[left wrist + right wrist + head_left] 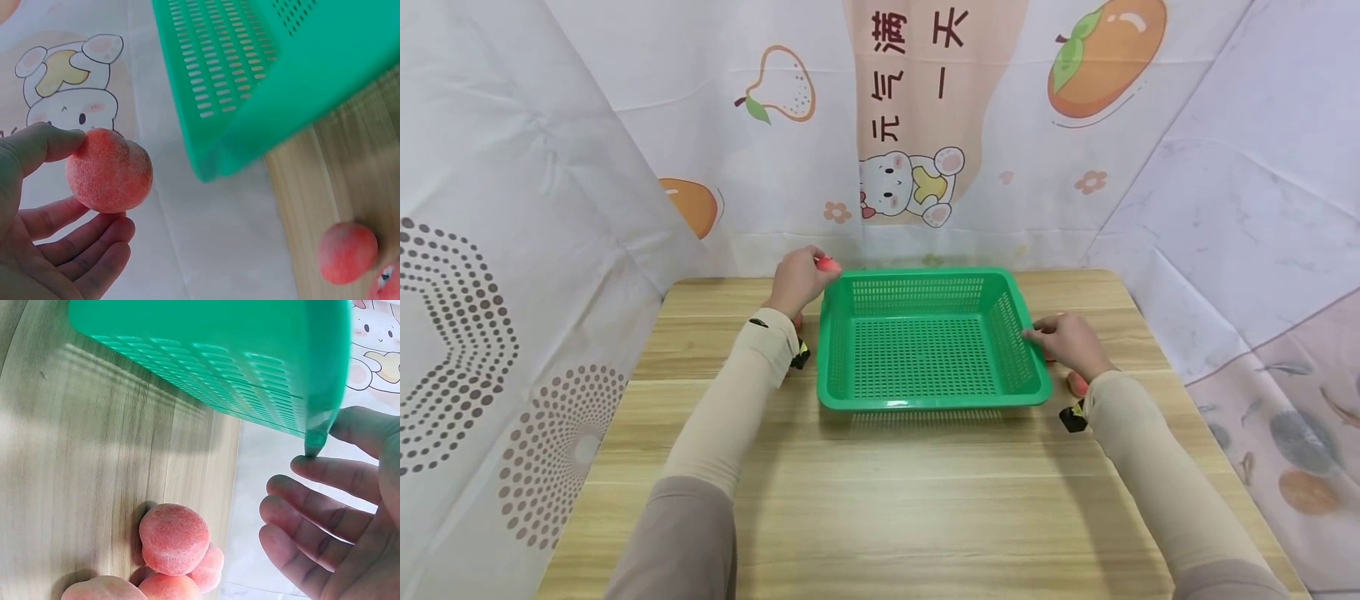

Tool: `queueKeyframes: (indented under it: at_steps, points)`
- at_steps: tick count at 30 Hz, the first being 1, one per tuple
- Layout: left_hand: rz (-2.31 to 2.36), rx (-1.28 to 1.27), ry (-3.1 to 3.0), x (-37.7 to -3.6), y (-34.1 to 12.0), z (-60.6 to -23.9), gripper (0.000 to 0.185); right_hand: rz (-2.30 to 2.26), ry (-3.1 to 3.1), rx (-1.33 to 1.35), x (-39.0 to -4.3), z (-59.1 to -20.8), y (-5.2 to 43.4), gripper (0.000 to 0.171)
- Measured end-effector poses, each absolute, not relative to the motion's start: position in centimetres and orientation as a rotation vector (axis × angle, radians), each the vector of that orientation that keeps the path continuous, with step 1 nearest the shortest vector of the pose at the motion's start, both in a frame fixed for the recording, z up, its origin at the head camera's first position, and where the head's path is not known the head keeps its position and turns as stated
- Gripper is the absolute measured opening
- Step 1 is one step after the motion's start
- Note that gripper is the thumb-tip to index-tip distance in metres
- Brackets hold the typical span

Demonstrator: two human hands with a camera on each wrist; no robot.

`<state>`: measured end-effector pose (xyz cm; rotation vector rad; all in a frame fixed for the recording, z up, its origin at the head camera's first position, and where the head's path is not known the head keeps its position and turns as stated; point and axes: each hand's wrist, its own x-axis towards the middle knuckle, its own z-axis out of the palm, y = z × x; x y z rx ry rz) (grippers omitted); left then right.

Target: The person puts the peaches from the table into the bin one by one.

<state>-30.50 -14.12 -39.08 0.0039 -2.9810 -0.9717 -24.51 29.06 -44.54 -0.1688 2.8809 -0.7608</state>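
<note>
A green plastic basket (917, 400) with slotted walls stands at the far middle of the wooden table. At its back left corner my left hand (793, 282) holds a peach (109, 172), pinched between thumb and fingers, slightly outside the rim. My right hand (1072, 343) pinches the basket's right rim with thumb and forefinger; its other fingers are spread, as the right wrist view shows. Close under that hand several peaches (175, 539) lie together on the table. On the left side, another peach (347, 252) rests on the wood, partly hidden by my forearm in the head view.
The wooden table (917, 500) stretches toward me in front of the basket. Behind it hangs a printed curtain (805, 167), with more cloth at both sides. A small black-and-yellow block (1073, 417) shows beside my right wrist, and a similar one (801, 354) by my left.
</note>
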Motion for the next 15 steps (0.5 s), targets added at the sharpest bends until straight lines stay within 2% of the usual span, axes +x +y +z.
queueKeyframes:
  at_steps: [15]
  points:
    - [-1.008, -0.016, -2.958, -30.9, -10.7, -38.7, 0.043, -0.760, 2.859, -0.158, -25.0, -44.6, 29.0, 0.046]
